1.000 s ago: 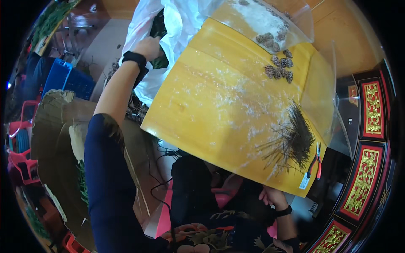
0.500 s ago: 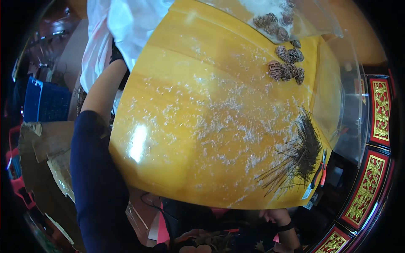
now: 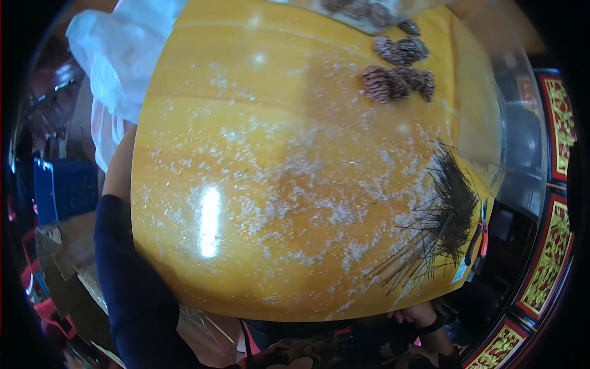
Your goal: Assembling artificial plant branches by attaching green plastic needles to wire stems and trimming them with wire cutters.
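My left arm, in a dark blue sleeve point(image 3: 126, 277), reaches forward along the left side of the yellow table point(image 3: 246, 144). Its hand is out of sight beyond the table edge, by a white plastic bag point(image 3: 114, 71). At the near right edge of the tabletop is my right hand point(image 3: 419, 315), with a dark band at its wrist. Its fingers are partly hidden by the edge, so their grip cannot be made out. The nearest things to it are a bundle of thin dark wires point(image 3: 452, 212) and red-and-black pliers point(image 3: 477, 242).
White flakes point(image 3: 344, 212) are scattered over the tabletop. Several pine cones point(image 3: 387, 83) lie at the far right, below a clear bag point(image 3: 424, 7) holding more cones. A blue basket point(image 3: 66, 190) and torn cardboard point(image 3: 74, 246) stand left; red-and-gold carved panels point(image 3: 544, 258) line the right.
The view has shifted, so the pine cones sit higher and the table's left edge farther left. My left hand, partly visible by the white bag before, is now hidden. The right hand stays at the edge.
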The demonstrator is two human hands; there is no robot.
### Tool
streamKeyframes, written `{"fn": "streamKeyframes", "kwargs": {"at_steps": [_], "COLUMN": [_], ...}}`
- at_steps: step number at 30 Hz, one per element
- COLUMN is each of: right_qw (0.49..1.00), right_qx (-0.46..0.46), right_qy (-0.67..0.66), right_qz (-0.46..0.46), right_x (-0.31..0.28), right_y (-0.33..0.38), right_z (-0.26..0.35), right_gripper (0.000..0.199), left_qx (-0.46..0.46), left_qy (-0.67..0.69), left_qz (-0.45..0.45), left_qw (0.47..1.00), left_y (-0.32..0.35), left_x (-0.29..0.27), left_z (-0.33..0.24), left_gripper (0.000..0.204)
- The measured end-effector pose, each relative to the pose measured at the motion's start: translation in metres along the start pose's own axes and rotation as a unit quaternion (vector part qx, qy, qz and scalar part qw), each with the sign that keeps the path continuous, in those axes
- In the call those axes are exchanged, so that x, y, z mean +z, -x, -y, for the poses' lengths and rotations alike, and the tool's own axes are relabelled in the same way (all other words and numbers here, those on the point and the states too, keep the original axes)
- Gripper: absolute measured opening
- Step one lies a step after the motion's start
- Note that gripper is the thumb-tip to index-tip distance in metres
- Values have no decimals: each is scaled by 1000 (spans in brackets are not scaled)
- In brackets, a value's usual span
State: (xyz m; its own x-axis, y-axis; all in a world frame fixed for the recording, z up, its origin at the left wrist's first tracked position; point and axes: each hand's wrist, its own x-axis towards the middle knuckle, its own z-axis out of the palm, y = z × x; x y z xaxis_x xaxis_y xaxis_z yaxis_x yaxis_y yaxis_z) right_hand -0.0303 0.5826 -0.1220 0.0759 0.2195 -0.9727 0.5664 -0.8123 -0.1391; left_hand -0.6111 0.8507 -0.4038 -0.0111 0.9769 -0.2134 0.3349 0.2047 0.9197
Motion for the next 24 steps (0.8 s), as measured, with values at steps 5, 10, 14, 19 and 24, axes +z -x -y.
{"fn": "streamKeyframes", "kwargs": {"at_steps": [5, 10, 14, 19, 24], "right_qw": [999, 996, 994, 991, 988], "right_qx": [-34, -65, -86, -95, -102], "right_qy": [16, 27, 10, 54, 70], "right_qz": [22, 52, 70, 78, 94], "right_x": [-32, -52, -59, -60, -61], "right_y": [16, 31, 49, 68, 97], "right_z": [-6, -9, -17, -42, -76], "right_gripper": [15, 21, 23, 34, 40], "left_qx": [21, 24, 8, -9, -44], "left_qy": [99, 193, 263, 341, 230], "left_qz": [2, -3, -27, -80, -172], "left_qw": [995, 981, 964, 937, 957], "left_y": [-37, -49, -21, 46, 125], "left_x": [23, 38, 27, -20, -79], "left_z": [-65, -127, -162, -212, -285], "left_gripper": [65, 65, 65, 65, 61]}}
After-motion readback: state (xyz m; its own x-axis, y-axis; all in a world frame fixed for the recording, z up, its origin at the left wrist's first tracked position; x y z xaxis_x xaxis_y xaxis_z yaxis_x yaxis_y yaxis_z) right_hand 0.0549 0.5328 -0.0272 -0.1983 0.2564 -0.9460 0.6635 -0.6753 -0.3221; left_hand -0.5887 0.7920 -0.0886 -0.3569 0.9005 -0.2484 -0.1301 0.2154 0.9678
